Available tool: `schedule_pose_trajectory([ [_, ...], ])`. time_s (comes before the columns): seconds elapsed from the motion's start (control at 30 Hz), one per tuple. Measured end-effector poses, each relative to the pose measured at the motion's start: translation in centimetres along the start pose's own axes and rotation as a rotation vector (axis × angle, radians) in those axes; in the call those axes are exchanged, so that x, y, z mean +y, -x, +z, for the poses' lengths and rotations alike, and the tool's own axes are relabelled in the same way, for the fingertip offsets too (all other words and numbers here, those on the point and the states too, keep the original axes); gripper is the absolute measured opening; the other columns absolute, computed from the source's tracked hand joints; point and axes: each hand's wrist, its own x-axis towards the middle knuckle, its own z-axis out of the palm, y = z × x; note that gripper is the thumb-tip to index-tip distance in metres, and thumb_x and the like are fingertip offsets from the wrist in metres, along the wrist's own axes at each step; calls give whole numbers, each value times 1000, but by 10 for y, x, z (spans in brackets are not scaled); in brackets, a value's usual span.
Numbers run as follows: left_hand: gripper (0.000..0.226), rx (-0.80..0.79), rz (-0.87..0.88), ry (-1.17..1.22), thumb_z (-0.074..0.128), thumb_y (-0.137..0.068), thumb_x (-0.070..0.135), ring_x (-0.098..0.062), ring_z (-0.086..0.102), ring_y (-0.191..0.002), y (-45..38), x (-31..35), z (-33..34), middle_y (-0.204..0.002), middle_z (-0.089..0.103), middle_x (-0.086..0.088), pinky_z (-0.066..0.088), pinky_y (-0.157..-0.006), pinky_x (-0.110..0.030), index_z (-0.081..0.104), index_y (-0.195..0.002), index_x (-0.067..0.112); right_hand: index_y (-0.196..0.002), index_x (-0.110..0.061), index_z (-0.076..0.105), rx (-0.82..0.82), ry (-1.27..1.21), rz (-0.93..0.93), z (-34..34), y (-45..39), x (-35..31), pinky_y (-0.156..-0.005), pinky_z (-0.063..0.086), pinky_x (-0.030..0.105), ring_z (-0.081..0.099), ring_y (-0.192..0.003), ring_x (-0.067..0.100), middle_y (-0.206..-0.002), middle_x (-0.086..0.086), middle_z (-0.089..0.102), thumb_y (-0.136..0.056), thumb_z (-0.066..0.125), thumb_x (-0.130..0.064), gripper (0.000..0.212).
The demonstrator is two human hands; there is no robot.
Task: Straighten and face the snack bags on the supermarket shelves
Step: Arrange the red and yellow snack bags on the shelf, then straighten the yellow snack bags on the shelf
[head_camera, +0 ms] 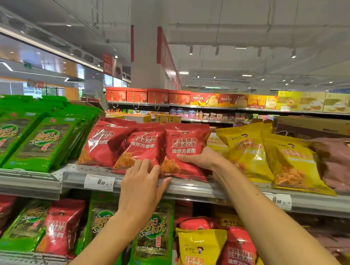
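Three red snack bags stand side by side on the top shelf (pixel 186 188). My right hand (pixel 201 158) grips the right edge of the right red bag (pixel 184 145), thumb across its front. My left hand (pixel 144 180) rests with straight fingers on the lower edge of the middle red bag (pixel 141 148), thumb at the shelf rail. The left red bag (pixel 105 140) leans to the right. Green seaweed bags (pixel 39 141) stand to the left, yellow bags (pixel 288 161) to the right.
A brownish-pink bag (pixel 341 162) and a cardboard box (pixel 319 127) sit at the far right. Price tags (pixel 99 182) hang on the rail. The lower shelf holds mixed red, green and yellow bags (pixel 199 252). Far shelves carry gift boxes (pixel 158 96).
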Motion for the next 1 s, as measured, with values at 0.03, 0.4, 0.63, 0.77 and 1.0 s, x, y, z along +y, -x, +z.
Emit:
schedule_pose_trajectory([
  [0.03,30,5,-11,13,66,-89,46,-20,51,-83,1,1,1,-87,56,2,47,-65,-34,67,-86,16,-121,-19,66,17,18,-18,-1,3,1,-83,54,33,67,-101,20,-115,1,71,-57,92,-58,79],
  [0.4,12,10,9,564,63,-92,28,-15,52,-85,-19,88,10,-89,57,5,47,-76,-35,63,-95,17,-106,-7,73,270,-178,-182,-62,72,36,-90,61,43,74,-94,21,-103,10,76,-82,83,-34,37],
  [0.63,10,-128,-85,911,68,-91,25,-6,62,-82,-24,199,16,-87,67,7,52,-77,-28,67,-100,20,-104,-2,72,436,-296,-91,-163,136,89,-81,60,42,75,-82,27,-93,16,77,-86,81,-22,29],
  [0.77,7,-184,-146,1036,69,-89,20,-5,59,-64,-25,285,17,-71,64,5,44,-61,-17,67,-95,17,-90,-8,67,482,-275,-5,-239,171,132,-64,58,31,67,-63,16,-74,6,70,-88,79,-19,16],
  [1.0,8,-242,-268,1098,72,-87,23,4,57,-60,-22,421,22,-70,64,7,46,-65,-25,64,-88,24,-96,-12,61,491,-199,138,-360,221,203,-65,57,32,64,-67,16,-85,8,69,-89,77,-27,23],
])
